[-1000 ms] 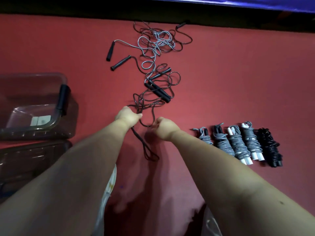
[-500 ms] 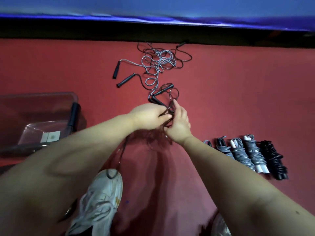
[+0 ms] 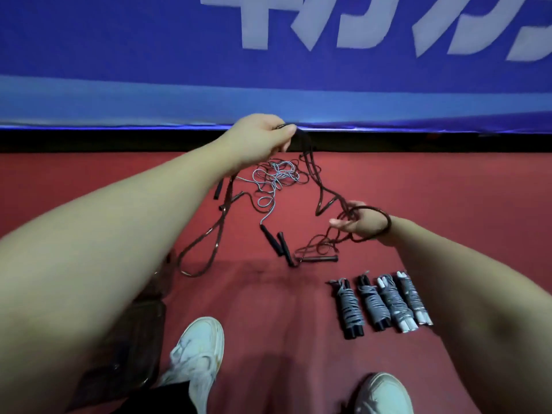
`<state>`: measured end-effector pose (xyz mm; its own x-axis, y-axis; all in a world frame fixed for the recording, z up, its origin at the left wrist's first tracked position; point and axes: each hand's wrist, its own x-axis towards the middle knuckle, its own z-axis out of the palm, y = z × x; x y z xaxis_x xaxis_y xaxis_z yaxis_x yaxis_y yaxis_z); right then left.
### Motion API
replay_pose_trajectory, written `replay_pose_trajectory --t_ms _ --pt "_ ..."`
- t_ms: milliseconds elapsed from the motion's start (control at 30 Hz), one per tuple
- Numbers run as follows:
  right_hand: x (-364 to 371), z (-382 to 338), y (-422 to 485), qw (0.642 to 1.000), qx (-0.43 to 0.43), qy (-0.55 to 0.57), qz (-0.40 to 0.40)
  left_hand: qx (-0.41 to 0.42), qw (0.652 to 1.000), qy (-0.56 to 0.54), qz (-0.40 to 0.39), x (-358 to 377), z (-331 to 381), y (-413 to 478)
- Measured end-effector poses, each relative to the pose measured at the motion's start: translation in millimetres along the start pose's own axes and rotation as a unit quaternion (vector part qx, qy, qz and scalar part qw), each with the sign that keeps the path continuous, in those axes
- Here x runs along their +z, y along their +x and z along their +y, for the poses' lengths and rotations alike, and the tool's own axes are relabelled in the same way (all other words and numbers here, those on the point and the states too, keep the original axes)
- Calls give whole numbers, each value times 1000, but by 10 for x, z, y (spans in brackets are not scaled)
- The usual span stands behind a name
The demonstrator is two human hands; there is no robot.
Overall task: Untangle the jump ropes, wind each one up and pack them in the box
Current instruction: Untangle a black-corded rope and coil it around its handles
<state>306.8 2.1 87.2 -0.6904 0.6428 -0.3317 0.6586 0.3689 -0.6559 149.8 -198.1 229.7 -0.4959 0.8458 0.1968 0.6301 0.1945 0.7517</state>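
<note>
My left hand (image 3: pixel 263 138) is raised high and grips a dark brown jump rope (image 3: pixel 321 192), whose strands hang down on both sides. My right hand (image 3: pixel 358 224) is lower to the right, with a loop of the same rope around the wrist and strands running through its fingers. The rope's black handles (image 3: pixel 319 259) lie on the red floor below. Behind lies a tangle of grey rope (image 3: pixel 274 177) with black handles (image 3: pixel 273 240). Several wound ropes (image 3: pixel 379 303) lie in a row at the right. The clear plastic box (image 3: pixel 134 339) is mostly hidden under my left arm.
A blue banner with white letters (image 3: pixel 268 70) stands along the back edge of the red floor (image 3: pixel 448 189). My two white shoes (image 3: pixel 197 354) (image 3: pixel 385 395) are at the bottom of the view.
Both hands have lifted off the floor and spread apart; the left rose high with the dark rope, the right moved right with a loop on its wrist. The view tilted up.
</note>
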Motion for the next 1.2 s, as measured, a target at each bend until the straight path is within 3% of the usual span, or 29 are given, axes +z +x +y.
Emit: replay_pose_trajectory --t_ms 100,167,200,267,300,367,433,500,567,733,867,1000,1100,1200 --pt "-174 -248 -328 976 51 -36 -210 -16 998 52 17 32 177 -70" --pt "-332 -406 -473 958 68 -68 -270 -25 997 58 47 27 291 -81" --pt "-400 -469 -509 958 68 -84 -264 -30 996 53 60 15 332 -76" --pt "-503 -568 -604 979 17 -86 -182 -34 997 25 59 -6 377 -70" --pt "-525 -600 -635 988 -22 -23 -151 -30 998 10 49 -5 397 -78" --pt "-471 -706 -710 973 -94 161 -138 -15 1000 -6 26 7 470 -95" --pt "-306 -866 -714 950 -164 228 -134 1 1000 3 10 30 567 -105" --pt "-107 -1027 -658 944 -218 220 -112 13 1000 11 -7 39 682 -97" --pt "61 -1106 -566 956 -234 173 -41 25 999 -2 -34 -1 746 -107" --pt "75 -731 -252 979 -149 86 109 19 997 -78 -14 -188 607 -91" --pt "-31 -479 -139 979 -77 109 153 -17 987 -157 18 -123 170 -83" --pt "-381 -988 -304 940 -200 200 191 -95 942 -304 103 31 -444 -174" --pt "-667 -1391 -520 915 -295 110 251 -90 899 -408 127 104 -701 -313" --pt "-523 -1098 -373 931 -234 84 266 -74 877 -444 170 -19 -616 -265"
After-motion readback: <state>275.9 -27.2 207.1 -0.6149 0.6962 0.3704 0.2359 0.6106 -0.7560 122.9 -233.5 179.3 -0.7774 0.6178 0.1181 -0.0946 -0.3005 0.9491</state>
